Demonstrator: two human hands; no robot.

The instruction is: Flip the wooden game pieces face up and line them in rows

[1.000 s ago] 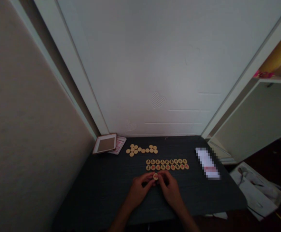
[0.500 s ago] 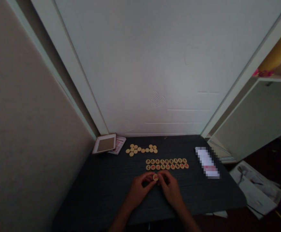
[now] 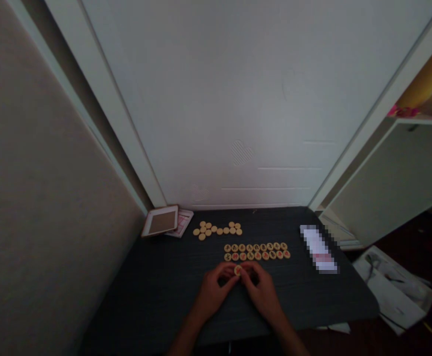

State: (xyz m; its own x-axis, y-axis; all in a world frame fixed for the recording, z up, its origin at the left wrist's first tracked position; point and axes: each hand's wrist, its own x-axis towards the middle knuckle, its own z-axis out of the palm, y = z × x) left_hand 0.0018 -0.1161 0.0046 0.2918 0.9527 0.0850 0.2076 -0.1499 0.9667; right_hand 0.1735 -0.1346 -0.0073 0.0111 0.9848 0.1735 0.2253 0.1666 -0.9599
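Note:
Between the fingertips of both hands is a round wooden Chinese chess piece (image 3: 237,270) with a red character facing me. My left hand (image 3: 216,287) pinches its left side, and my right hand (image 3: 258,286) grips it from the right. Just beyond the fingers lie two rows of face-up chess pieces (image 3: 258,256), side by side. Black characters mark the far row (image 3: 256,247); red and black ones are mixed in the near row. Farther back, several blank-side-up pieces (image 3: 208,232) form a loose cluster and chain.
A framed box lid (image 3: 161,222) rests over a printed sheet (image 3: 184,222) at the dark table's (image 3: 156,287) back left. To the right lies a pixelated white paper (image 3: 319,252). Behind the table rises a white panel (image 3: 216,123). A white box (image 3: 394,289) stands beyond the right edge.
The held piece has turned a little between my fingers and moved slightly up and left. Both hands stay nearly in place, and the laid-out pieces have not moved.

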